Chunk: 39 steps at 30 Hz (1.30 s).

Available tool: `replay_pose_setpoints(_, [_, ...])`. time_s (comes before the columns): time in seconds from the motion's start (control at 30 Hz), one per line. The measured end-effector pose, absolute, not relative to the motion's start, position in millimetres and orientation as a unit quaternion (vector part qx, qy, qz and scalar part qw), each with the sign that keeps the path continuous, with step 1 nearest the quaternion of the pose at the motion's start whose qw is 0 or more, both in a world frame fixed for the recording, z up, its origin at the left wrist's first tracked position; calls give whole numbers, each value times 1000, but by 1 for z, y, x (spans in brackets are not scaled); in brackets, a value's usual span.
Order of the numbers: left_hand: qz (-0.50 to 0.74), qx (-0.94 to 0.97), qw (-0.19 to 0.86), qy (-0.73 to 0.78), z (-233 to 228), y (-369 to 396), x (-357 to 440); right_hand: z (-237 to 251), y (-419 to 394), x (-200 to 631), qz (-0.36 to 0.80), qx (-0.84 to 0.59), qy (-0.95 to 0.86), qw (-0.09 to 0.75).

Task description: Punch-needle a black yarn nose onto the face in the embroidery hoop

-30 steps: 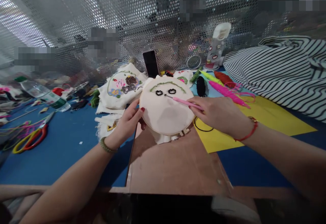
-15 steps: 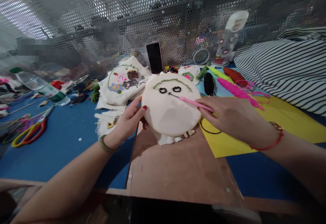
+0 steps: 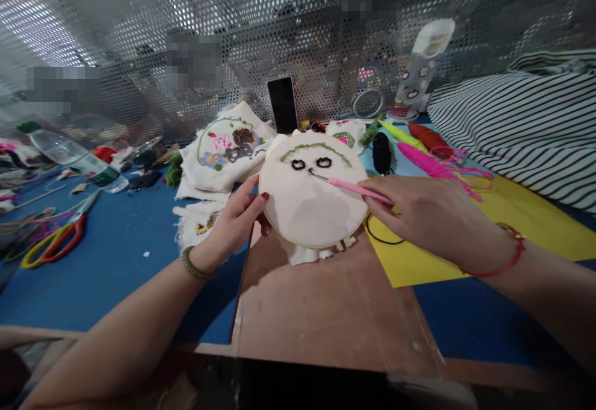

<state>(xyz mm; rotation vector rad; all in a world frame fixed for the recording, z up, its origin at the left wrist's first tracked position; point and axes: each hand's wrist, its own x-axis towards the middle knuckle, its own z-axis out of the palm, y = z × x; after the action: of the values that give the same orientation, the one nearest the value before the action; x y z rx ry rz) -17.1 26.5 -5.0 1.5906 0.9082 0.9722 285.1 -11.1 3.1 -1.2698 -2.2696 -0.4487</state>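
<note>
Centre frame: left hand (image 3: 233,223) fingers pinch the embroidery hoop (image 3: 313,191) rim, right hand (image 3: 426,214) fingers pinch the pink punch needle (image 3: 354,187), tip at cloth near black loops; slack hoop grip risks skewed stitch.

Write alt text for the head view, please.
The left hand grips an embroidery hoop while the right hand holds a pink punch needle to its white cloth, below two black loops. Scissors lie left on the blue table.
</note>
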Motion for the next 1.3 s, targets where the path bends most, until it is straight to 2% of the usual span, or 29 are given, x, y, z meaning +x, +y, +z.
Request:
replay_pose_setpoints(0.43, [406,658,514,371,-4,26,-16,4,-11,285,-184,-451,-830,271])
replay_pose_setpoints(0.9, [412,656,514,367,-1,23,-15,6,-14,284,-191,-458,-829,256])
replay_pose_setpoints(1.17, [410,677,492,363,7,18,-11,-4,-16,272,-212,-474,-837,173])
replay_pose_setpoints(1.3, [414,685,470,373,6,15,-7,-4,-14,264,-194,-474,-841,177])
